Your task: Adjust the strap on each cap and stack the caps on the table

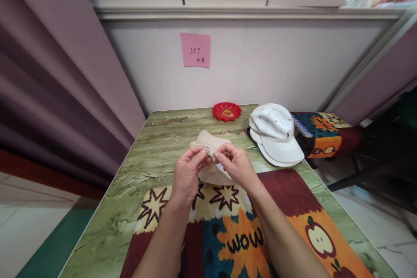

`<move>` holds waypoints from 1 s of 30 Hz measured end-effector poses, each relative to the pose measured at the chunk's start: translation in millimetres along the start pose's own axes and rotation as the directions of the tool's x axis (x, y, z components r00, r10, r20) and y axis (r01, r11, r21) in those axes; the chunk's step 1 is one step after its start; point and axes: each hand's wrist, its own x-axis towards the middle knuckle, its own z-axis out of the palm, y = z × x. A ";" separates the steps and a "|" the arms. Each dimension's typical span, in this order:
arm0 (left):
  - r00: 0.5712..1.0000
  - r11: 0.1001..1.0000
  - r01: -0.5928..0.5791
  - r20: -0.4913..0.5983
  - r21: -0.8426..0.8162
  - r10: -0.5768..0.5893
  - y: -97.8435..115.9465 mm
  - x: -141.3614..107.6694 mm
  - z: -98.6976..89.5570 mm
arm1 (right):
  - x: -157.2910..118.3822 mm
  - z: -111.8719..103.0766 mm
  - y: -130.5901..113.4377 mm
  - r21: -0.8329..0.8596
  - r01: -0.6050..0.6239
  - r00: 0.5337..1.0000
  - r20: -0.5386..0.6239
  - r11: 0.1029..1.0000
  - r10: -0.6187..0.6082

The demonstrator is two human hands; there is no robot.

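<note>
A beige cap is held up just above the green marbled table, over the far edge of a colourful mat. My left hand pinches a small strap or buckle on the cap between thumb and fingers. My right hand grips the same spot from the right side, fingertips almost touching the left hand's. Most of the cap's lower part is hidden behind my hands.
Two white caps lie stacked at the table's right rear, beside a cushioned stool. A red dish sits by the wall, under a pink note. A purple curtain hangs left.
</note>
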 end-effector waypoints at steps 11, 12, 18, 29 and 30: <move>0.998 0.990 -0.063 0.034 0.126 0.059 2.8 -1.2 -0.6 | 0.5 -2.6 -2.7 0.021 0.037 0.999 -0.010 0.999 -0.036; 0.997 0.989 -0.074 0.024 0.128 0.072 2.2 -1.0 -0.7 | 0.2 -2.2 -3.5 0.016 0.035 0.999 -0.003 0.999 -0.035; 0.993 0.981 -0.117 0.030 0.156 0.114 1.2 -2.1 -0.1 | -1.1 -0.7 -5.9 -0.097 0.038 0.999 -0.022 0.995 -0.040; 0.996 0.989 -0.061 0.073 0.132 0.052 1.2 -1.4 -0.9 | -2.5 -8.1 -6.9 -0.290 0.121 0.991 -0.025 0.949 -0.133; 0.996 0.989 -0.063 0.078 0.137 0.053 0.8 -1.2 -1.3 | -2.9 -8.7 -7.5 -0.286 0.118 0.991 -0.028 0.951 -0.131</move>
